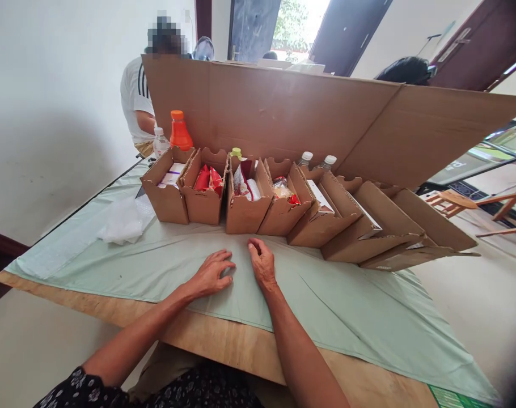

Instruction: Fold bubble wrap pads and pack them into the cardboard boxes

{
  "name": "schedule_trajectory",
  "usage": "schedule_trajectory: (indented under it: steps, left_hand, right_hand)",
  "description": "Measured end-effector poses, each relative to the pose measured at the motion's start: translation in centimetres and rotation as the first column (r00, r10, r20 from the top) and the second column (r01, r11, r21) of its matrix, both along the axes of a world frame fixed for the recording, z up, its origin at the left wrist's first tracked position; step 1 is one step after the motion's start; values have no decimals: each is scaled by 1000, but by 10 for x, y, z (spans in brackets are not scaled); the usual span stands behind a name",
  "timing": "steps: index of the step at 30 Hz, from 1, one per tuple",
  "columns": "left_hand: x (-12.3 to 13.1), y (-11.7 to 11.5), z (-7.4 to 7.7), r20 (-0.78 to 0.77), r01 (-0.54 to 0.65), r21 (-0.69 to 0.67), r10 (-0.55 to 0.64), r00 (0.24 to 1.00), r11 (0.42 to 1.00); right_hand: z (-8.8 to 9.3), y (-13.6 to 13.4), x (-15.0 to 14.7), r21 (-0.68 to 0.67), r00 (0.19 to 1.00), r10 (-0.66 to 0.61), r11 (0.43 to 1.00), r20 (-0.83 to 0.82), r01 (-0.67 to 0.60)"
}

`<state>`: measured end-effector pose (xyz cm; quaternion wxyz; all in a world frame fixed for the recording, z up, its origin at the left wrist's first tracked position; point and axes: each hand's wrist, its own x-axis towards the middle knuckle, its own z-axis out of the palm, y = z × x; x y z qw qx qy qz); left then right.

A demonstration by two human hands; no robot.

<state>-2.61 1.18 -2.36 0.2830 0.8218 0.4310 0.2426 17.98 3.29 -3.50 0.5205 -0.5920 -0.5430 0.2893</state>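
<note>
My left hand [211,273] rests palm down on the pale green cloth [156,263], fingers apart and thumb out to the side, holding nothing. Just to its right, my right hand [263,263] lies on its edge with loosely bent fingers and no object visible in it. Both hands are in front of a row of brown cardboard bins, nearest to the middle bin [245,218]. That bin holds white and dark red packets [243,184]. A bin to its left [204,211] contains red packets [209,179]. Another bin [279,218] has small wrapped food packs [286,190].
Bubble wrap [128,221] lies at the left. Behind the bins stand an orange bottle [181,133], clear bottles [160,143] and a tall cardboard screen [275,107]. A person in a white shirt [132,96] sits beyond. The wooden table edge [224,340] is close to me.
</note>
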Motion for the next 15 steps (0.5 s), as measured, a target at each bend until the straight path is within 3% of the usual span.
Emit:
schedule_trajectory:
  steps: [3,6,12,15]
  left_hand:
    - [-20,-16,-9,33,53,66,-56,998,996]
    - [-22,-21,-15,76,15,107,-23,997,994]
    - [-16,-20,-9,42,27,146,-33,999,989]
    - [-17,-21,-8,20,44,150,-47,999,988]
  right_hand:
    - [6,-2,-10,-2,997,57,998,61,-57]
    - [16,10,-26,-3,985,135,991,109,-135]
    - [36,57,-52,-6,968,198,980,154,-200]
    - [42,61,-55,2,965,198,979,169,-202]
